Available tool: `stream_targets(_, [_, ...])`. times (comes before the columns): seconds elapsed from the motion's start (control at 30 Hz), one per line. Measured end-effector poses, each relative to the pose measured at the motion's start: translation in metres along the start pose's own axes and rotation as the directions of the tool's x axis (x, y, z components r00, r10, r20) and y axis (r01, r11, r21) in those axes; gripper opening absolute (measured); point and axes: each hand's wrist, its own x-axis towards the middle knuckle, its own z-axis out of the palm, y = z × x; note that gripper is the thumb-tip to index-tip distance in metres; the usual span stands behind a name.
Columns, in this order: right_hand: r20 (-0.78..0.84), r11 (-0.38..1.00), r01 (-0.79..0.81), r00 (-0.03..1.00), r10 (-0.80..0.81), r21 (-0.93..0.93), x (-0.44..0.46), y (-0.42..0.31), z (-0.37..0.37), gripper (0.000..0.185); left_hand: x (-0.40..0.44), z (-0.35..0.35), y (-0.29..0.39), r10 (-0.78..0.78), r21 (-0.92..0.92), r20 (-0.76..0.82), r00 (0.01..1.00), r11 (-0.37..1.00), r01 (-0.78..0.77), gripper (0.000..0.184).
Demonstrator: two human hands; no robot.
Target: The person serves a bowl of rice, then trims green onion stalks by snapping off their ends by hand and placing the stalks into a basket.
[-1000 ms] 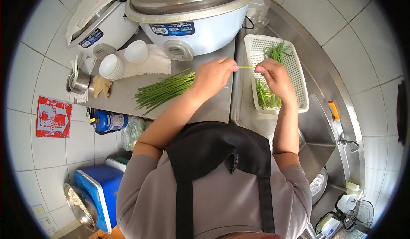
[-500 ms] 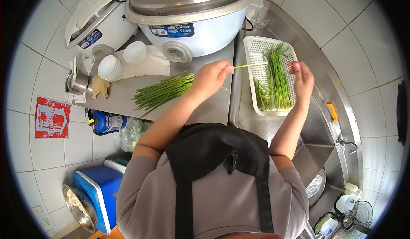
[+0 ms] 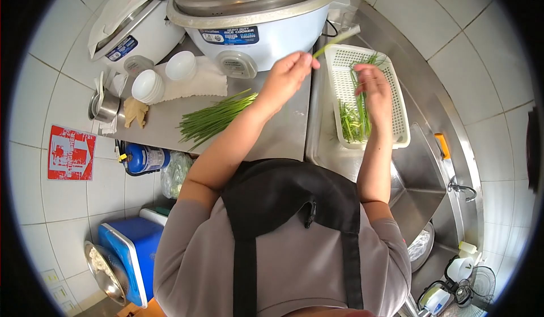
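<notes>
My left hand (image 3: 289,80) is closed in a pinch on a long, thin green chive stalk (image 3: 328,46). The stalk slants up to the right, and its pale, whitish end stands beyond the upper left corner of the white perforated basket (image 3: 403,133). Over the basket hovers my right hand (image 3: 375,87), its fingers loosely bent and apart, with nothing visible in them. Beneath it lie long green chives (image 3: 362,110), partly hidden by hand and forearm, with short pieces (image 3: 350,125) at the near left. On the steel counter, a bunch of chives (image 3: 215,117) lies left of my left forearm.
A large rice cooker (image 3: 255,39) stands behind the counter (image 3: 283,130), with a second cooker (image 3: 130,39) to its left. White bowls (image 3: 148,87) sit on a cloth (image 3: 207,82). The basket rests beside a steel sink (image 3: 416,175) with a tap (image 3: 462,189).
My left hand has risen away from me, and its stalk now tilts upward rather than lying nearly level. My right hand has moved left, over the chives in the basket.
</notes>
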Motion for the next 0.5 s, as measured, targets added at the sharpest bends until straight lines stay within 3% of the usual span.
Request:
stream_targets(0.03, [0.149, 0.986, -0.114, 0.980, 0.132, -0.120, -0.009, -0.009, 0.011, 0.025, 0.002, -0.001, 0.008, -0.094, -0.309, 0.031, 0.995, 0.946, 0.099, 0.028])
stream_targets(0.1, [0.394, 0.961, -0.262, 0.877, 0.277, -0.092, -0.026, -0.012, 0.037, 0.025, 0.005, 0.001, 0.019, -0.059, -0.385, 0.028, 0.998, 0.920, 0.066, 0.028])
stream_targets(0.13, [0.435, 0.986, -0.147, 0.885, 0.169, -0.084, -0.032, -0.002, 0.051, 0.027, 0.007, 0.001, 0.021, -0.020, -0.443, 0.008, 1.000, 0.896, 0.022, 0.028])
stream_targets(0.23, [0.578, 0.998, -0.066, 0.814, 0.063, -0.016, -0.041, 0.011, 0.071, 0.027, 0.008, 0.000, 0.027, 0.034, -0.530, -0.053, 0.998, 0.846, -0.057, 0.026])
stream_targets(0.27, [0.576, 0.986, -0.169, 0.806, 0.136, 0.003, -0.041, 0.009, 0.070, 0.025, 0.007, -0.003, 0.029, 0.071, -0.577, -0.096, 0.993, 0.809, -0.114, 0.026])
stream_targets(0.3, [0.580, 0.985, -0.170, 0.803, 0.136, 0.005, -0.040, 0.012, 0.069, 0.025, 0.005, -0.006, 0.030, 0.104, -0.618, -0.144, 0.984, 0.767, -0.172, 0.026])
stream_targets(0.37, [0.549, 0.805, -0.443, 0.816, 0.181, 0.394, -0.035, 0.025, 0.065, 0.020, -0.004, -0.014, 0.033, 0.139, -0.662, -0.142, 0.980, 0.722, -0.198, 0.024])
stream_targets(0.47, [0.414, 0.620, -0.498, 0.863, 0.289, 0.606, -0.028, 0.038, 0.052, 0.017, -0.020, -0.031, 0.043, 0.343, -0.714, -0.151, 0.927, 0.610, -0.342, 0.024])
stream_targets(0.5, [0.335, 0.709, -0.433, 0.898, 0.285, 0.557, -0.028, 0.034, 0.043, 0.016, -0.024, -0.040, 0.047, 0.336, -0.707, -0.154, 0.929, 0.619, -0.341, 0.024])
